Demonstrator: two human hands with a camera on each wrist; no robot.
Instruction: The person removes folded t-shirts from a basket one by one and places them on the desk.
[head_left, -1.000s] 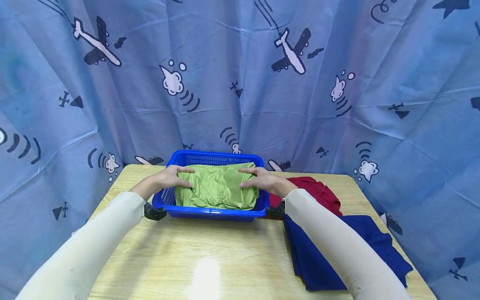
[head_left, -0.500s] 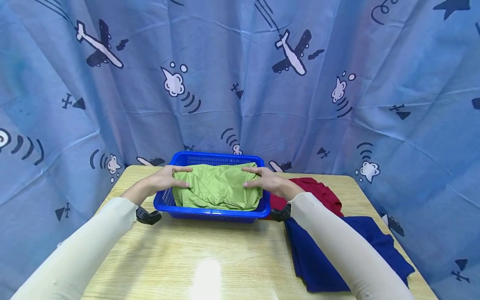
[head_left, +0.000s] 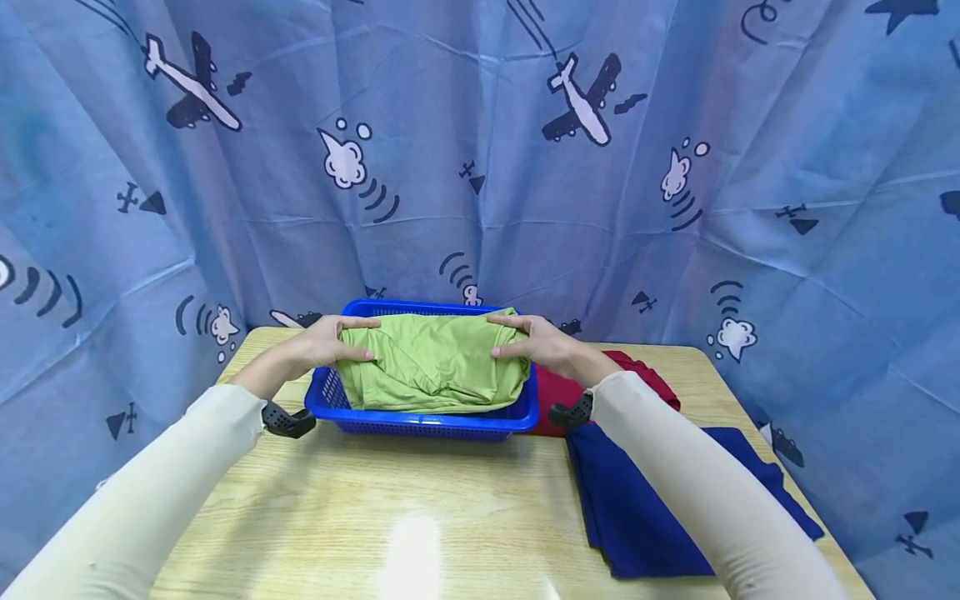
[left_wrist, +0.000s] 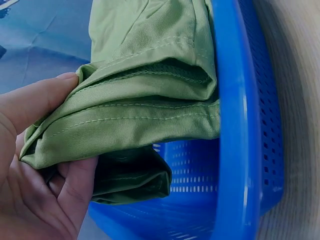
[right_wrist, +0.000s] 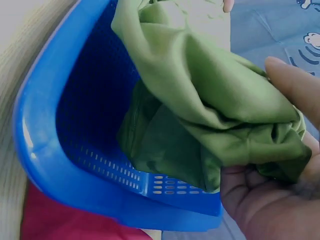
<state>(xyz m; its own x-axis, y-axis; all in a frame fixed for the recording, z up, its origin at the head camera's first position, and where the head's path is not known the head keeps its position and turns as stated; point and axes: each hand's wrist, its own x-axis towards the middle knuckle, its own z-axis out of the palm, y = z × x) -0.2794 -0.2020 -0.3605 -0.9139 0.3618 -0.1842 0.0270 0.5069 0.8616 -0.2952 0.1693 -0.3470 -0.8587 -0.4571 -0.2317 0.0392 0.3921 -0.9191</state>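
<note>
A folded light-green garment (head_left: 431,358) with stitched hems lies across the top of the blue plastic basket (head_left: 420,423). My left hand (head_left: 318,346) grips its left end, thumb on top and fingers underneath, as the left wrist view shows. At the opposite end my right hand (head_left: 551,346) holds it the same way, thumb over a rounded fold (right_wrist: 240,95). Below the upper layers, a darker green fold (left_wrist: 132,175) hangs inside the basket in the left wrist view. The right wrist view shows perforated basket walls beneath the cloth.
A red cloth (head_left: 551,400) lies right of the basket, partly behind my right arm. Nearer on the wooden table (head_left: 337,517) is a folded navy cloth (head_left: 637,517), partly covered by my sleeve. A patterned blue curtain (head_left: 420,167) hangs close behind the table.
Both hands have risen slightly and moved apart, lifting the green garment higher out of the basket. Its ends now overlap the basket's side rims in the head view.
</note>
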